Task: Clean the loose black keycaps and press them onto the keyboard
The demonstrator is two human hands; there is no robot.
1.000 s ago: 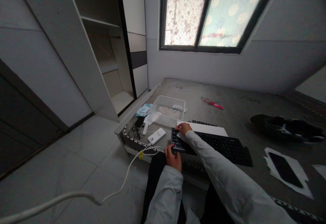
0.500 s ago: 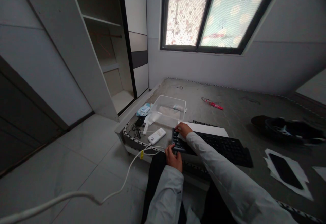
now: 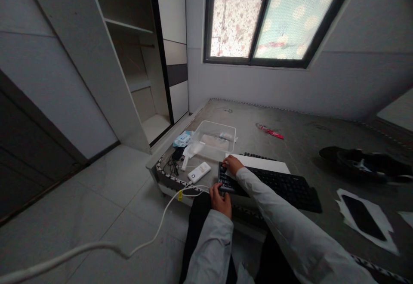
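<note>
Hiding part of black keyboard (image 3: pixel 292 188): right hand (image 3: pixel 233 165), fingers bunched. Left hand (image 3: pixel 221 202) curled at its near-left corner. Cannot tell whether either grips.

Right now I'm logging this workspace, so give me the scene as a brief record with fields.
Left hand: at keyboard's near left corner
Right hand: at keyboard's far left corner; grip unclear
Keyboard: black; white sheet along far edge
Left of keyboard: white device
Beyond left end: clear box
Right of keyboard: phone on papers
</note>
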